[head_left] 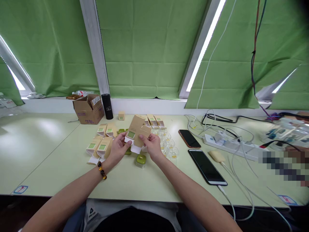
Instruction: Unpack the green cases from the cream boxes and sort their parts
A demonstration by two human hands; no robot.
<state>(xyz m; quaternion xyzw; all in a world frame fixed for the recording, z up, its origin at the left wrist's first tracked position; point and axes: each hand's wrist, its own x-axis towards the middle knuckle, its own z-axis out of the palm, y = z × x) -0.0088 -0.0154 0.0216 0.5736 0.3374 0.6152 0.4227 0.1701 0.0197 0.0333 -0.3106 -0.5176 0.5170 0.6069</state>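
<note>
Above the table, both hands hold a small brown cardboard box (137, 129) with a green square label and white inner flaps hanging open. My left hand (118, 149) grips its lower left side with fingers and thumb. At its right side, my right hand (152, 146) pinches the cardboard. Just below stands a rounded-square green block in a clear cup (141, 160); more green pieces (121, 131) are partly hidden behind the box and hands. To the right sit several clear cups (170, 148). Several similar boxes (102, 146) with open flaps lie beside my left hand.
More small boxes (152, 121) lie behind, near a black bottle (107, 107) and an open carton (88, 109). On the right are two phones (207, 167) (189, 139), a power strip (231, 146), a beige charging case (216, 156) and tangled cables.
</note>
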